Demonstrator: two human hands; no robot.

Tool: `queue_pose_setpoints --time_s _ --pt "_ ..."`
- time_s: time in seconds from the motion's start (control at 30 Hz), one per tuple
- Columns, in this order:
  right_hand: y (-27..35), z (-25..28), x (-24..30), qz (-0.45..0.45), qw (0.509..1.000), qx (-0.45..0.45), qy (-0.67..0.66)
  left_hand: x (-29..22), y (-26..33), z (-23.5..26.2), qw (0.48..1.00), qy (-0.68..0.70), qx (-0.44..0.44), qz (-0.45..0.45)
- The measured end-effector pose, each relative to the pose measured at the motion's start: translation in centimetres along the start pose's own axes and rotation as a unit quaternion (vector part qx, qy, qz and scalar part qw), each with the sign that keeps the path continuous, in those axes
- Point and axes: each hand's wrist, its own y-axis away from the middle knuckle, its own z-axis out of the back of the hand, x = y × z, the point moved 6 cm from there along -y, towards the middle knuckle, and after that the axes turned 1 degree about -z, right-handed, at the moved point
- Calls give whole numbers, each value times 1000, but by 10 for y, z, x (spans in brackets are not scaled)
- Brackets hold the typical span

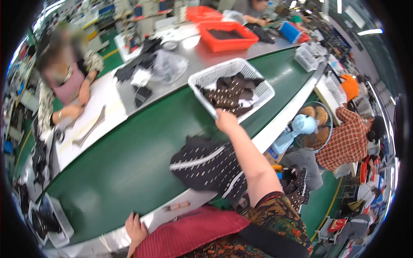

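My right hand (pixel 226 121) reaches forward across the green table (pixel 124 150), its fingers closed at the near rim of a white plastic basket (pixel 206 77). Inside the basket lie crumpled dark cloth pieces (pixel 234 90) with small light marks. Below my right forearm, a black patterned garment piece (pixel 202 165) with pale stripes drapes over the table's near edge. My left hand (pixel 136 228) rests at the white near edge, fingers apart and nothing in them. A small pinkish tool (pixel 177 206), its kind unclear, lies on that edge between my left hand and the garment.
Across the table a person (pixel 69 81) works over white paper (pixel 94 107). Orange bins (pixel 228 38) and a clear plastic bag (pixel 170 66) stand on the metal worktop. A blue fan (pixel 303 124) is at the right; another white basket (pixel 60 217) sits at the left end.
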Motion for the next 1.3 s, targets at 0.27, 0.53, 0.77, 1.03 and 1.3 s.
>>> queue_pose_setpoints --time_s 0.27,0.53,0.77,1.03,1.3 --pt "32 -5 108 32 998 34 -41 7 4 5 999 22 -24 -1" --pt "47 -30 178 64 996 23 -59 10 5 6 996 56 -65 -26" --pt "73 -43 269 55 998 20 -3 14 9 7 991 105 -56 -68" --pt "149 -56 310 123 992 -2 -31 16 11 9 985 131 -71 -84" --pt "198 -82 365 200 968 12 -153 13 10 8 990 100 -67 -68"
